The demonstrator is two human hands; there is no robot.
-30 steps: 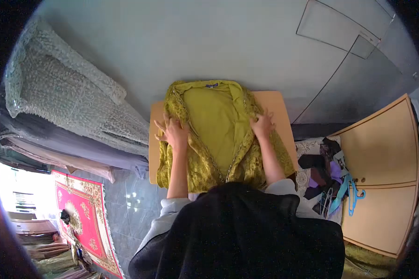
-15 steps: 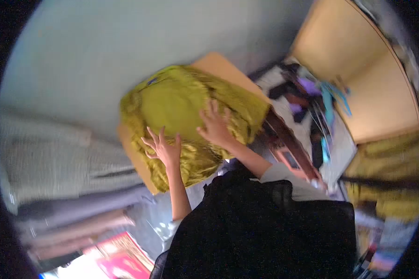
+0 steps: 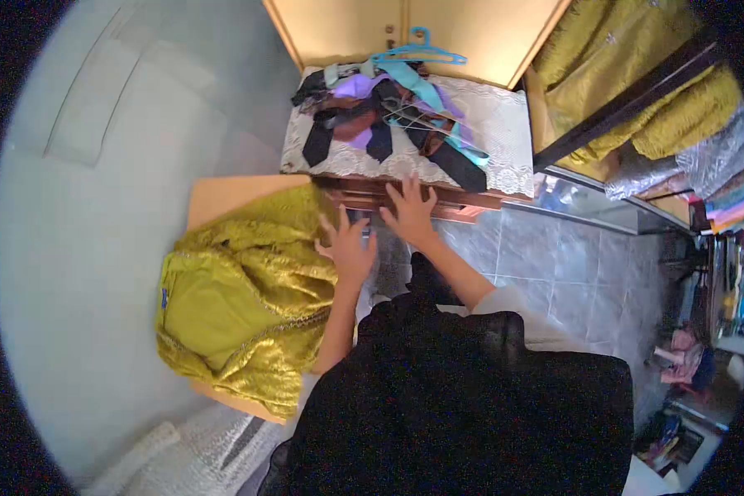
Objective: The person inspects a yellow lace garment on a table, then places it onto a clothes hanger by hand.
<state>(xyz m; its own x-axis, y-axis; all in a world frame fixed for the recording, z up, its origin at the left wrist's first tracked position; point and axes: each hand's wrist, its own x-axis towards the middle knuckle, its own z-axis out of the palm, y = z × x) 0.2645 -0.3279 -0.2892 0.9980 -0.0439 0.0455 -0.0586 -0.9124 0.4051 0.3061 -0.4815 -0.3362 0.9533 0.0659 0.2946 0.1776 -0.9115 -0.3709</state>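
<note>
My left hand [image 3: 349, 246] has its fingers spread and overlaps the right edge of a shiny yellow-green garment [image 3: 298, 248]. That garment lies on a tan board [image 3: 240, 197], its plain lining [image 3: 211, 318] and beaded neckline showing. Beside the left hand, my right hand [image 3: 411, 217] is open and empty, fingertips just in front of the table's dark wooden edge [image 3: 463, 197]. Beyond them a lace-covered table [image 3: 508, 124] bears dark strips of cloth [image 3: 455, 161], purple cloth [image 3: 360, 85] and a blue hanger [image 3: 422, 54].
Cupboard doors [image 3: 339, 33] stand behind the table. To the right, more yellow-green cloth [image 3: 620, 74] lies around a dark bar [image 3: 628, 103]. Grey floor tiles [image 3: 546, 248] extend to my right, with a shelf of items [image 3: 732, 281] at the far side. A pale wall [image 3: 83, 248] is on the left.
My view has swung right, bringing the lace-covered table to the centre and the garment to the left. Both hands, earlier over the garment, are now toward the table, still open.
</note>
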